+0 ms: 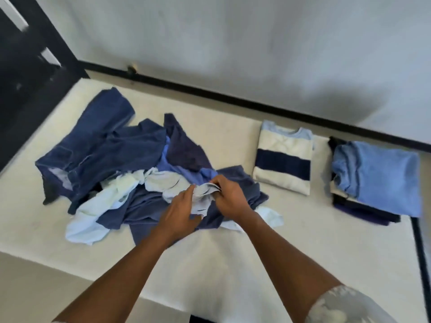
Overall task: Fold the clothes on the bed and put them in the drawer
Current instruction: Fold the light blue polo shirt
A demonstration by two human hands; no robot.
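A loose heap of unfolded clothes (109,150), mostly dark blue with pale blue pieces, lies on the left half of the white bed (233,252). Over the heap's near right side, both hands hold a small light grey-blue garment (205,194). My left hand (182,210) grips its lower left part. My right hand (229,197) pinches its upper edge. A folded cream sweater with a navy band (283,159) lies to the right. Further right sits a stack of folded clothes with a light blue piece on top (382,176).
A grey wall (233,43) with a black baseboard runs behind the bed. A dark bed frame or furniture piece (28,66) stands at the upper left. A black frame edge (419,252) borders the bed's right side.
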